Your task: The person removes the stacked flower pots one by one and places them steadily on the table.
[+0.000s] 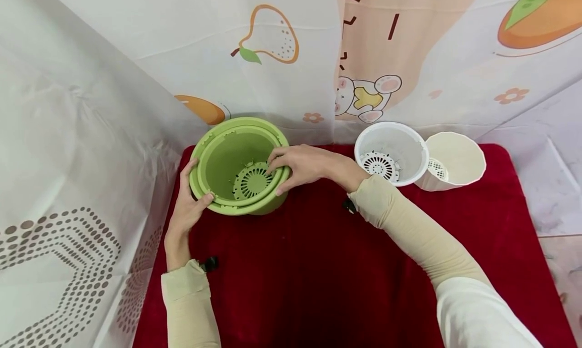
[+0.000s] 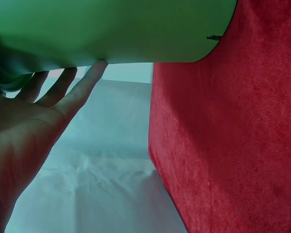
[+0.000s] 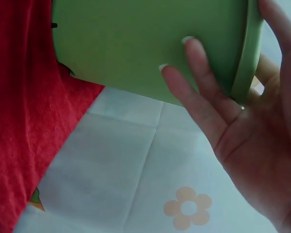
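Observation:
A green flower pot [image 1: 269,206] stands at the back left of the red cloth. Nested in it is a second green pot [image 1: 223,156], its slotted round base [image 1: 253,181] showing at the bottom. My left hand [image 1: 185,209] grips the left side, thumb over the rim and fingers along the outer wall [image 2: 111,34]. At the right rim, my right hand [image 1: 309,163] pinches the edge, with some fingers inside and the thumb outside. Two right fingers lie along the outside wall [image 3: 126,48] in the right wrist view.
A white pot [image 1: 411,158] with a slotted base stands at the back right. Close beside it is a cream faceted pot [image 1: 461,158]. The red cloth [image 1: 318,277] covers the table, and a printed white curtain [image 1: 182,50] hangs right behind the pots.

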`<state>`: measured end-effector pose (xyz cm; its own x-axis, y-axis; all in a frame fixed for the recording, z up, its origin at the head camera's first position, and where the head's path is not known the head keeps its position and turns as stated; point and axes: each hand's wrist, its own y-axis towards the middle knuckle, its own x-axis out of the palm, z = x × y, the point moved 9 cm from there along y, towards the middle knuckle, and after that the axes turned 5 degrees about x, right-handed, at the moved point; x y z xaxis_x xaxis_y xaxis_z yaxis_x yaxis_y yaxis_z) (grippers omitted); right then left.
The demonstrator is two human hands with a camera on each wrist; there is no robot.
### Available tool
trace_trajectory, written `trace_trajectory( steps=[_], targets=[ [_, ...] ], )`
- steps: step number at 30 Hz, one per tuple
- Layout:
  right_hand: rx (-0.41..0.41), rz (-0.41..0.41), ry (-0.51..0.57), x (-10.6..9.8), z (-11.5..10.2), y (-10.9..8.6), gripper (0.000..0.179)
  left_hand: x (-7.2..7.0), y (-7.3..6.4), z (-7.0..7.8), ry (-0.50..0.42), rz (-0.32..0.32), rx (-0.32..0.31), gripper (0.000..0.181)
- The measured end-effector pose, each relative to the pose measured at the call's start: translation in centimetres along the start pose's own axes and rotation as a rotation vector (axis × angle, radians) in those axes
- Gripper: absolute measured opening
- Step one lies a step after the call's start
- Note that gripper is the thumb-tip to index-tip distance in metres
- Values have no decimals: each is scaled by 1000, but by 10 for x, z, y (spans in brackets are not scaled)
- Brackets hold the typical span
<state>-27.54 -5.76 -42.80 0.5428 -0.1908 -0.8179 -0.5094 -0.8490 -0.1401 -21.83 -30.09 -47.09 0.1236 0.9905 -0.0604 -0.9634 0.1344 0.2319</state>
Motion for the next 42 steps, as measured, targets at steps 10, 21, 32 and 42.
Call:
trace_trajectory(
  steps=[10, 21, 32, 42],
  targets=[
    [-5, 33, 122, 0, 2, 1, 41, 2, 1, 2, 4, -8, -2, 89],
    [-16, 75, 189, -1, -3, 0, 36, 0, 1, 4, 20, -3, 39, 98],
    [-20, 83, 219, -2, -4, -1, 37, 0, 2, 6, 64, 9, 51, 100],
    [-56, 51, 208, -2, -9, 0, 31, -1, 0, 1, 36, 8, 11, 91]
  ],
)
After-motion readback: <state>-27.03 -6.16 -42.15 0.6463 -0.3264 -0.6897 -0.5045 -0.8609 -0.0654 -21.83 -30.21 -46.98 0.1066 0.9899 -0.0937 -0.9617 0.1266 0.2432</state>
